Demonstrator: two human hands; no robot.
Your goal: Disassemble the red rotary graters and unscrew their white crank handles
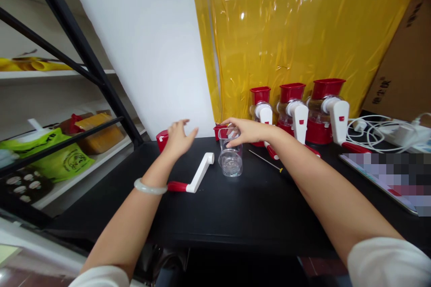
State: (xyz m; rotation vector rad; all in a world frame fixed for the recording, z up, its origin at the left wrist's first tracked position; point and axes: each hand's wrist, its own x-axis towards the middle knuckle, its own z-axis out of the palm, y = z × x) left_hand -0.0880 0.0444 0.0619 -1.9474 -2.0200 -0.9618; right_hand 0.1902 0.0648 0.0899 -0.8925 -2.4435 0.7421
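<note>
A yellow plastic sheet (286, 31) hangs behind a black table (256, 206), flanked by a shelf (50, 74) of green bags (63, 157) on the left and a cardboard box (404, 67) on the right. Three red-and-white hand grinders (292, 110) stand in a row at the back of the table, each with a red hopper on top; what their clear bodies hold cannot be told. In front of them, near the middle of the table, stands a clear cup (230, 157), upright and seemingly empty. The person's right hand (247, 131) pinches its rim from above, fingers narrow around the edge. The cup looks light, stiff and smooth, likely slippery and easily tipped; the rim or the side wall offers the surest hold. The left hand (178, 136) hovers with fingers spread wide, holding nothing, just beside a small red part (161, 140). A white crank (199, 173) with a red grip lies flat between the two arms, and a thin metal rod (266, 160) lies to the right of the cup
</note>
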